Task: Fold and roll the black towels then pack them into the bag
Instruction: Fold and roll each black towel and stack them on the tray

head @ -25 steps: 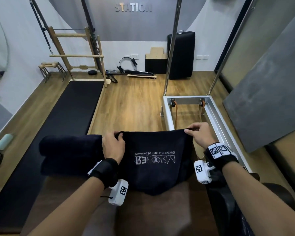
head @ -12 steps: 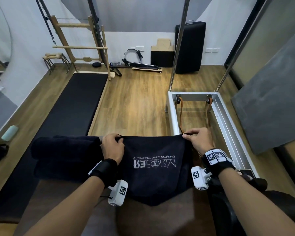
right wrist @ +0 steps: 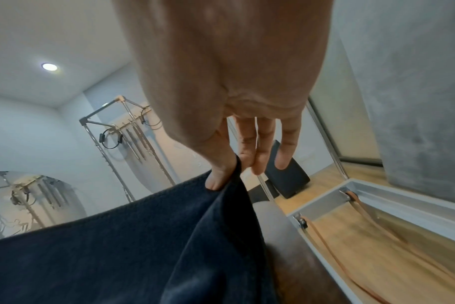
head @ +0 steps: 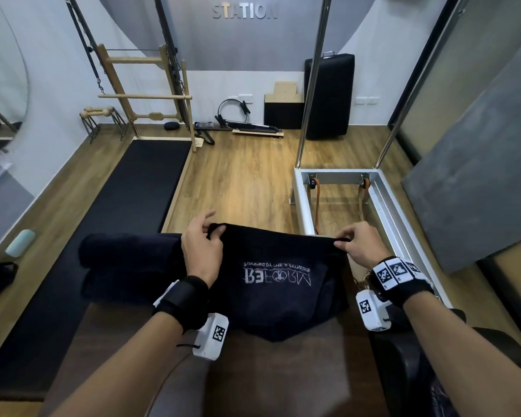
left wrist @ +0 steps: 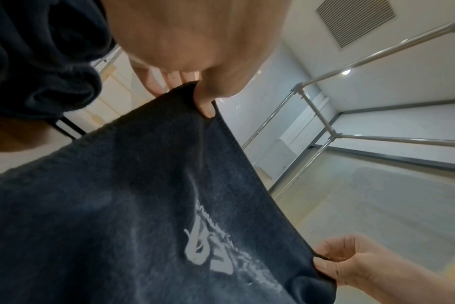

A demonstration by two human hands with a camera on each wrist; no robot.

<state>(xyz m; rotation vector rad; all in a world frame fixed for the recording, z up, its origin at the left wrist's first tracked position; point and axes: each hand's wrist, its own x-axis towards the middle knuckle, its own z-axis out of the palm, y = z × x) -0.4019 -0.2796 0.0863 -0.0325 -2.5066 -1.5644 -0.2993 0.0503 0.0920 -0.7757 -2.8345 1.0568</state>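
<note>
Towel: black terry towel with white printed lettering, stretched between both hands at 12 o'clock over the brown padded bench, lower part draped on the padding
Left hand: left hand pinching the far-left corner, thumb on top, other fingers loosely spread past the edge
Right hand: right hand pinching the far-right corner between thumb and forefinger, remaining fingers extended
Spacing: hands well apart, top edge taut between them
Change: top edge lifted higher than half a second ago, lettering more fully shown, left fingers opened from a closed grip to a pinch
Meaning: likely squaring the towel for its first fold, rolling and packing not yet begun
Done pile: two dark rolled towels at 9 o'clock, just beside the left hand
Bag: not clearly identifiable
</note>
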